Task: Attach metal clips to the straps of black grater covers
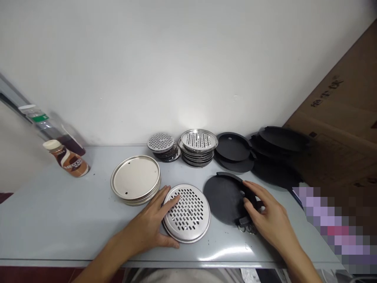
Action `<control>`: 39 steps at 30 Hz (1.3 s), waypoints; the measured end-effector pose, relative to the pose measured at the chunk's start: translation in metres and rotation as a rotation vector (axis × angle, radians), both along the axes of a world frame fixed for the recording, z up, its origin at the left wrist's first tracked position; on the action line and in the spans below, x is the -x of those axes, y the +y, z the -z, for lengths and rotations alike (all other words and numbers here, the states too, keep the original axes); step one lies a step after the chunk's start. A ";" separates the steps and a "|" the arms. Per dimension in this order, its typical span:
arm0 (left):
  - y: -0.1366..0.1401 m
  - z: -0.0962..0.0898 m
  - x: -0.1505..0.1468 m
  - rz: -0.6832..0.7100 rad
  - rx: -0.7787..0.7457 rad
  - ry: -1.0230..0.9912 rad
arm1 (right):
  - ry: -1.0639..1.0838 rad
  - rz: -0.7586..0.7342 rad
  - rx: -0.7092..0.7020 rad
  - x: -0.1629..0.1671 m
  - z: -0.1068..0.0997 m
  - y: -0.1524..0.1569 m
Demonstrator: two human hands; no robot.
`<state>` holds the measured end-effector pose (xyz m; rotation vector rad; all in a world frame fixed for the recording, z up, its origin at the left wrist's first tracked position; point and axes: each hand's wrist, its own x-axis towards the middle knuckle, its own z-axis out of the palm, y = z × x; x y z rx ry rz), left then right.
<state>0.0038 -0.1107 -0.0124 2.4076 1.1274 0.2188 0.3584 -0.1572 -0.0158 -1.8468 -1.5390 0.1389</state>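
A round silver metal disc with slotted holes (188, 212) lies near the table's front edge. My left hand (153, 220) is curved around its left side, index finger over the holes and thumb at the lower rim. To its right is a black round tray (222, 198) with a raised partial rim. My right hand (265, 212) grips that rim with thumb and fingers. Small metal rings (247, 228) show beside the tray, partly hidden by the hand. A stack of plain silver round plates (135, 177) stands just beyond my left hand.
Along the wall stand a stack of small perforated discs (161, 142), a stack of larger perforated discs (198, 140), black trays (234, 147) and more black trays (279, 139). Two bottles, a coffee bottle (70, 161) and a clear bottle (50, 127), lean left. Cardboard (332, 129) borders the right.
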 end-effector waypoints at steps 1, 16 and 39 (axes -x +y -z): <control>0.000 -0.001 0.000 0.006 0.019 -0.003 | -0.007 -0.045 0.015 -0.002 -0.001 -0.002; 0.007 0.026 0.005 -0.017 -0.218 -0.020 | 0.002 -0.275 0.187 0.002 -0.008 -0.037; 0.004 0.030 -0.008 -0.030 -0.256 -0.092 | -0.131 -0.314 0.205 0.065 0.000 -0.045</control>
